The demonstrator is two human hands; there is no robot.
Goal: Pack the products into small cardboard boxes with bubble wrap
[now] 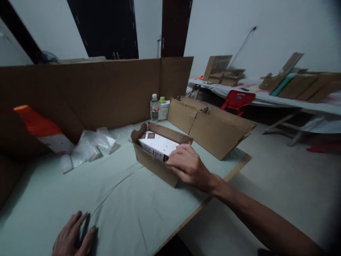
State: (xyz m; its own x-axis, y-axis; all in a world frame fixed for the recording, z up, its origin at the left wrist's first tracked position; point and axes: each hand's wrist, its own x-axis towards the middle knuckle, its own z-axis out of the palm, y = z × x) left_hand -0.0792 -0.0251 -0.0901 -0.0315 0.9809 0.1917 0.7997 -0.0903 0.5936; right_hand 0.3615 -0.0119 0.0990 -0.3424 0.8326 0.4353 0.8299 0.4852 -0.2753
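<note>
On the cloth-covered table stands an open cardboard box [153,169], and a white printed carton [157,144] with dark lettering lies in its top. My right hand [188,164] is closed on the near right end of that carton, at the box's rim; its fingertips are partly hidden. Low in the view, my left hand [73,236] rests by the table surface with fingers apart and nothing in them.
Behind the box stand a clear water bottle [154,108], a white container with a green cap [163,108] and another cardboard box [213,128]. Bubble wrap [89,147] and an orange-and-white bottle-shaped item [44,129] are at left. A tall cardboard panel [106,92] borders the table's back.
</note>
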